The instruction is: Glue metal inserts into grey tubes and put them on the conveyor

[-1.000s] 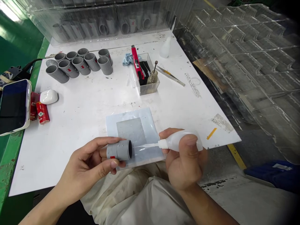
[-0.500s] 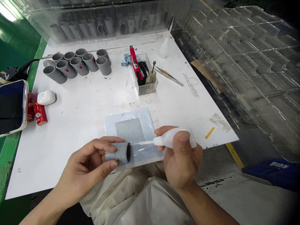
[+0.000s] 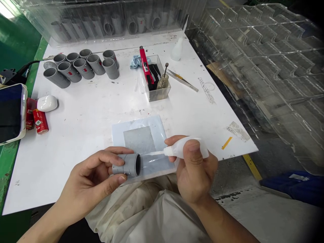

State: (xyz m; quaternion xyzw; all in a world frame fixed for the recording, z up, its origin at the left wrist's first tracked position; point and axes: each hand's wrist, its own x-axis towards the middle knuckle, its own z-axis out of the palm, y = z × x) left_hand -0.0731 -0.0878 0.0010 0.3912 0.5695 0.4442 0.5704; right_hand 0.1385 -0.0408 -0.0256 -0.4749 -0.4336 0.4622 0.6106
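Observation:
My left hand (image 3: 93, 179) grips a short grey plastic tube (image 3: 128, 165) between thumb and fingers. The tube lies on its side in the air, its open end facing right. My right hand (image 3: 196, 168) is wrapped round a white squeeze bottle (image 3: 178, 147) with a thin nozzle. The nozzle points left, its tip close to the tube's rim; whether it touches cannot be made out. Beneath both lies a pale blue sheet (image 3: 159, 135) in clear plastic with a grey square (image 3: 140, 139) on it.
Several grey tubes (image 3: 83, 69) stand at the back left. A clear box (image 3: 159, 96) holds a red cutter (image 3: 146, 67) and a small jar (image 3: 162, 82). Nearby are tweezers (image 3: 183, 81) and another squeeze bottle (image 3: 177, 50). At left lie a phone (image 3: 11, 113) and white case (image 3: 47, 103). Plastic trays (image 3: 273, 60) stand right.
The bottle in my right hand has shifted slightly left, its nozzle tip nearer the tube's rim. The view has moved a little; my left hand keeps its hold.

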